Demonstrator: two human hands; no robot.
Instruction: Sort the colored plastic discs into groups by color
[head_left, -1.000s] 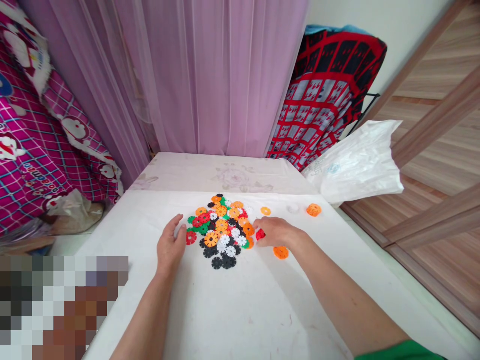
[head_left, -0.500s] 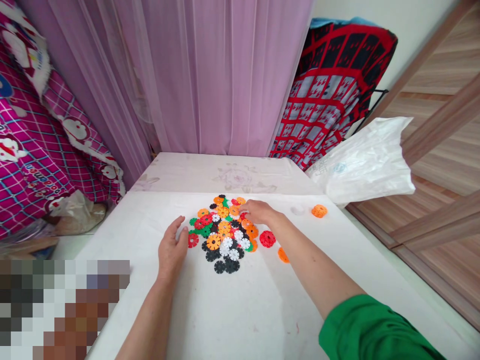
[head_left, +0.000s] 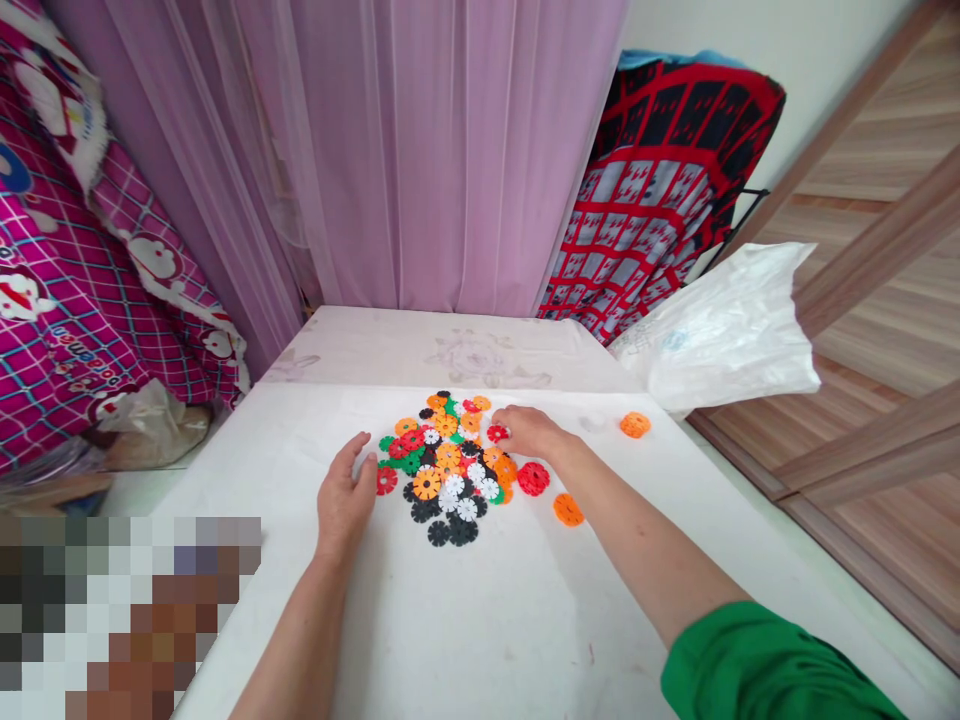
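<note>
A loose pile of notched plastic discs in orange, red, black, white and green, one of them an orange disc (head_left: 427,484), lies mid-table. My right hand (head_left: 529,432) is at the pile's far right side, its fingers closed on a red disc (head_left: 498,433). To the left of the pile, my left hand (head_left: 347,490) rests open, thumb apart from the fingers, close to a red disc at the pile's edge and holding nothing. Near my right forearm lie a stack of red discs (head_left: 533,479) and some orange discs (head_left: 568,510).
Another orange disc cluster (head_left: 635,425) sits farther right on the white-covered table (head_left: 465,620). A white plastic bag (head_left: 727,335) stands at the right rear edge. Purple curtains (head_left: 450,150) hang behind, and a pink patterned cloth (head_left: 150,290) hangs at left.
My right hand has drawn slightly right, away from the pile, with a red disc in its fingers. My left hand has stayed in place.
</note>
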